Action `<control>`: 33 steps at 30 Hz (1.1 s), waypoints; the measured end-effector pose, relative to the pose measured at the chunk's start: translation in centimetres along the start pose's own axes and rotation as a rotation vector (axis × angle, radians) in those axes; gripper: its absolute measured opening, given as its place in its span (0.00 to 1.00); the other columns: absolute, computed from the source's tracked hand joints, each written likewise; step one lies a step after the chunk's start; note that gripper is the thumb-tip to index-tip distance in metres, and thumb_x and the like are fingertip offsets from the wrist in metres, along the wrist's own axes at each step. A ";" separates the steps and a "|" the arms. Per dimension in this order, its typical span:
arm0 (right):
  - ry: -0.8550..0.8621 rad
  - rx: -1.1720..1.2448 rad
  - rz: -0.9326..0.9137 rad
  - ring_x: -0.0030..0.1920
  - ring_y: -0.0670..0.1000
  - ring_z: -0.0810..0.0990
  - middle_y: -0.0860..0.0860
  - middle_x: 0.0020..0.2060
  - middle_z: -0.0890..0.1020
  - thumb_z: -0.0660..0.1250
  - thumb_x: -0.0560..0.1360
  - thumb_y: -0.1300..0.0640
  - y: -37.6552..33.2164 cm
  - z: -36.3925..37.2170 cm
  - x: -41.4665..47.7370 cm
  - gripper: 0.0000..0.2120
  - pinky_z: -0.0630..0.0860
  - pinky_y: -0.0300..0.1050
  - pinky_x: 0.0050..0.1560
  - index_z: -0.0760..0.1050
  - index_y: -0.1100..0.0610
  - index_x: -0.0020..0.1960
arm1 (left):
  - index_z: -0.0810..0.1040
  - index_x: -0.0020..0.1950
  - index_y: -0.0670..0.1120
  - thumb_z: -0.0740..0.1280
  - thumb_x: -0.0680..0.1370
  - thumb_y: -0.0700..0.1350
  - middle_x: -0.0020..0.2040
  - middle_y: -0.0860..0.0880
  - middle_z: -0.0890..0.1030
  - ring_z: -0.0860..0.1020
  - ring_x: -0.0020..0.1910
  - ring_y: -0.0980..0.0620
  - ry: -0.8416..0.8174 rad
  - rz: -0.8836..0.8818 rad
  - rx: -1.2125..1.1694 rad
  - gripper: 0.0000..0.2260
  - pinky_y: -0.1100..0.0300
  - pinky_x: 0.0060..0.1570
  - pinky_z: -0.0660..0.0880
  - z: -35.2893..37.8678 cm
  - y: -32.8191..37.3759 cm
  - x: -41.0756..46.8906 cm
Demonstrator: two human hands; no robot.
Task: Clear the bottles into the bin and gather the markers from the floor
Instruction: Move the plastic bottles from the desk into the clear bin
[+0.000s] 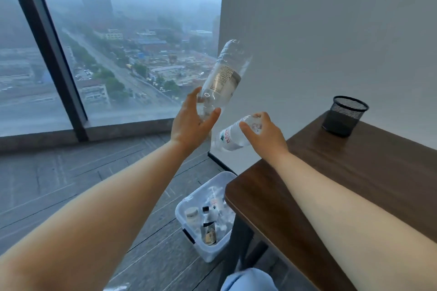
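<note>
Left hand (192, 120): raised at full reach, wrist bent back, palm facing right, thumb up and fingers spread loosely round the lower end of the big bottle (222, 75), clasping it between thumb and fingertips. Long axis of that bottle slanting up and right from the palm, free end high above the hand and leaning toward the wall (331, 30); clear plastic, label round the middle; held end too hidden by the fingers to tell cap from base. Right hand (262, 132): just right of the left and a little below it, back of hand upward, fingers curled over one end of the small bottle (233, 138), thumb pressed on its side, gripping it. Long axis of the small bottle running down and left from that grip, free end pointing under the left wrist; red lettering and a green mark on its label. Both bottles in the air, close together. Forearms bare, stretched forward, converging. Bin (203, 220) on the floor (71, 184) well below both hands, clear-walled, holding several bottles, tucked against the table (343, 172) corner. Table under the right forearm and to the right of the right hand. Mesh cup (345, 116) standing on it, right of the right hand, near the wall. Window (130, 54) beyond the left hand.
</note>
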State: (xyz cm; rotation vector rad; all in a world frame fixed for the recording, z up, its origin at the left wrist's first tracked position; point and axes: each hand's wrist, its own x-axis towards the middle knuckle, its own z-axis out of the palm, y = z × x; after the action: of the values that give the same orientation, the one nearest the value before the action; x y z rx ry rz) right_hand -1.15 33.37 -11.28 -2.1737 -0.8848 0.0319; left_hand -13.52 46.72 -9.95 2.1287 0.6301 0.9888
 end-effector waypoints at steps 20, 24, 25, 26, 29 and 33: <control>-0.326 -0.233 0.200 0.66 0.58 0.71 0.58 0.67 0.71 0.65 0.75 0.53 0.4 8.3 4.6 0.28 0.68 0.43 0.56 0.61 0.60 0.71 | 0.63 0.71 0.44 0.68 0.73 0.56 0.62 0.43 0.75 0.79 0.44 0.47 -0.561 -0.441 0.280 0.31 0.48 0.50 0.80 1.3 -15.4 -2.1; -0.267 -0.214 0.204 0.61 0.58 0.74 0.58 0.62 0.75 0.64 0.75 0.53 1.6 7.8 6.0 0.25 0.66 0.42 0.51 0.64 0.59 0.69 | 0.65 0.69 0.42 0.68 0.74 0.55 0.59 0.43 0.77 0.80 0.48 0.46 -0.705 -0.482 0.291 0.29 0.48 0.52 0.79 4.8 -16.8 -1.9; -0.252 -0.206 0.205 0.61 0.57 0.74 0.58 0.61 0.76 0.64 0.75 0.53 1.8 7.6 6.3 0.25 0.67 0.42 0.50 0.64 0.58 0.68 | 0.65 0.69 0.43 0.68 0.73 0.56 0.61 0.43 0.77 0.79 0.52 0.45 -0.707 -0.476 0.293 0.30 0.48 0.54 0.79 5.8 -16.8 -1.5; -0.239 -0.197 0.207 0.60 0.57 0.75 0.58 0.61 0.76 0.64 0.75 0.53 2.0 7.4 6.7 0.24 0.67 0.42 0.50 0.65 0.58 0.68 | 0.62 0.71 0.44 0.67 0.74 0.57 0.65 0.42 0.74 0.78 0.57 0.43 -0.698 -0.469 0.288 0.32 0.48 0.57 0.77 6.9 -16.6 -1.1; -0.210 -0.182 0.206 0.57 0.56 0.76 0.58 0.59 0.77 0.64 0.75 0.54 2.5 6.7 7.6 0.24 0.67 0.42 0.47 0.65 0.58 0.68 | 0.45 0.77 0.47 0.62 0.75 0.61 0.76 0.39 0.56 0.63 0.72 0.38 -0.696 -0.552 0.190 0.40 0.44 0.69 0.65 10.0 -15.2 0.4; -0.210 -0.172 0.209 0.53 0.55 0.76 0.58 0.58 0.78 0.64 0.75 0.54 2.9 6.2 8.5 0.23 0.68 0.43 0.46 0.65 0.58 0.68 | 0.43 0.77 0.45 0.58 0.77 0.61 0.77 0.39 0.49 0.56 0.76 0.40 -0.739 -0.553 0.170 0.37 0.46 0.72 0.56 11.8 -14.2 1.2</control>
State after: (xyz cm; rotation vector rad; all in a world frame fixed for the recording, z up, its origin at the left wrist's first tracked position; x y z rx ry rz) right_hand 5.20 41.22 -15.43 -2.4505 -0.7950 0.3015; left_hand -5.34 52.07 -25.64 2.0743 0.8555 -0.1619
